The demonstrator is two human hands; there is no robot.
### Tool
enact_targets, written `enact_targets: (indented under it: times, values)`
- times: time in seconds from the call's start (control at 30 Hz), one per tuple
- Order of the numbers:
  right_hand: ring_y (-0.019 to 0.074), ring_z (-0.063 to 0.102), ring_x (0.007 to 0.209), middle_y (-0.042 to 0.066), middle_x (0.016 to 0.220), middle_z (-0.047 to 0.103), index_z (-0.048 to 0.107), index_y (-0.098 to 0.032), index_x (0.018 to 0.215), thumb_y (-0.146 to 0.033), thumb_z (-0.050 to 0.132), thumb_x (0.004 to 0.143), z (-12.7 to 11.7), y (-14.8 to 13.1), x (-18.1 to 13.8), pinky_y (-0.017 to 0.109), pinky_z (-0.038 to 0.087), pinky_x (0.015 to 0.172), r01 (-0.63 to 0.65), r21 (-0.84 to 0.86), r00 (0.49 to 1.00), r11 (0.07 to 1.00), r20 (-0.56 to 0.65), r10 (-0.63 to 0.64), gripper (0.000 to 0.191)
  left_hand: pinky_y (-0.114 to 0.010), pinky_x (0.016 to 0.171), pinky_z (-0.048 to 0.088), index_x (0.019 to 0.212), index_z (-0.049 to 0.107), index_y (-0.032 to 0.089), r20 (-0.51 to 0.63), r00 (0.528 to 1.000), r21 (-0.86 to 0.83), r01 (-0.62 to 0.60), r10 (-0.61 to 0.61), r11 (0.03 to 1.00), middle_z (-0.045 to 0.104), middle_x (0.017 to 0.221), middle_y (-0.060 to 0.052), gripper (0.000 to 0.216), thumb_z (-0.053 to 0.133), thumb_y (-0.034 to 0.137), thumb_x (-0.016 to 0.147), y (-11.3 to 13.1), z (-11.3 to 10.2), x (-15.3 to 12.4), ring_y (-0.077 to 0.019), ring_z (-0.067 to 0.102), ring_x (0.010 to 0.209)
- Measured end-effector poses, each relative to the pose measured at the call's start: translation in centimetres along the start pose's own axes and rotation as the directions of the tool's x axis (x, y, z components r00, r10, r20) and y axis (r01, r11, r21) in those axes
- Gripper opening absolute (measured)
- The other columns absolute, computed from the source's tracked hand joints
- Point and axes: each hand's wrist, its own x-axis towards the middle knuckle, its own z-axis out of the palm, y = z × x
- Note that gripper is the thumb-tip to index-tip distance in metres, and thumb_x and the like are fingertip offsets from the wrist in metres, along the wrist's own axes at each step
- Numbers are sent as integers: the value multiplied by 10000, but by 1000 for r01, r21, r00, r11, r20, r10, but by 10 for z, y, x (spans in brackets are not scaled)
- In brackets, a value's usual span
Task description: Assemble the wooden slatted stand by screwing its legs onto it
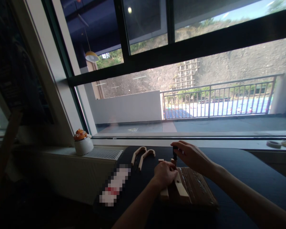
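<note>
A wooden assembly (193, 187) of light slats on a brown ridged board lies on the dark table (240, 165) in front of me. My left hand (164, 174) is closed over the near end of a light slat (181, 187) at the board's left side. My right hand (192, 156) is closed round a small dark tool handle (174, 155) held upright over the board's far left corner. Two curved wooden pieces (143, 154) lie side by side to the left of the hands, untouched.
A white pot with an orange lid (82, 141) stands on the sill by a vent grille (102, 154). A blurred flat packet (115, 184) lies at the table's left edge. Tape rolls (274, 144) sit on the sill at far right. A large window fills the background.
</note>
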Motion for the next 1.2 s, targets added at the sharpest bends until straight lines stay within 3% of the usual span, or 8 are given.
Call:
enact_targets:
  times: [0.1, 0.2, 0.33, 0.43, 0.6, 1.2]
  values:
    - [166, 626, 767, 84, 1062, 652, 575, -194, 1176, -213, 396, 897, 2, -2, 1, 252, 456, 625, 14, 14, 1000, 1000, 13, -14, 333, -257, 655, 442, 833, 735, 200, -9, 1000, -34, -16, 16, 999, 722, 798, -39, 254, 535, 311, 723, -3, 1, 2, -194, 642, 747]
    - [169, 628, 753, 82, 1052, 660, 557, -196, 1207, -202, 397, 892, 5, -4, 1, 246, 443, 590, -1, 4, 999, 1000, 37, 1, 354, -247, 625, 434, 831, 730, 166, 22, 1000, -172, -3, 7, 985, 707, 769, -51, 250, 548, 274, 700, -10, 0, 4, -186, 624, 720]
    - [173, 623, 731, 82, 1023, 667, 559, -180, 1180, -217, 431, 888, 7, -2, -1, 254, 426, 585, -31, -38, 999, 999, 10, 31, 321, -210, 510, 410, 876, 705, 113, 115, 993, -311, 63, -28, 948, 644, 626, -35, 295, 466, 218, 738, -18, -1, 8, -121, 549, 527]
    - [173, 616, 697, 72, 947, 679, 564, -175, 1145, -225, 469, 877, 7, 0, -1, 253, 409, 570, -54, -73, 999, 996, 3, 55, 289, -201, 455, 387, 910, 694, 100, 153, 987, -331, 99, -50, 939, 611, 572, -16, 328, 422, 206, 759, -20, 0, 9, -93, 480, 432]
    - [172, 607, 700, 58, 894, 676, 588, -180, 1088, -252, 529, 850, 5, -3, 2, 245, 401, 574, -59, -86, 998, 995, -1, 60, 255, -217, 529, 422, 829, 710, 104, 127, 990, -321, 100, -62, 942, 624, 574, -21, 299, 465, 256, 752, -21, 2, 9, -120, 537, 516]
    - [165, 622, 749, 88, 993, 667, 629, -159, 1129, -229, 411, 894, 1, -5, 3, 251, 448, 598, 0, 19, 1000, 1000, -31, 1, 328, -210, 513, 405, 839, 714, 123, 106, 991, -316, 110, -80, 942, 618, 560, -16, 291, 471, 242, 732, -21, 3, 9, -125, 536, 517]
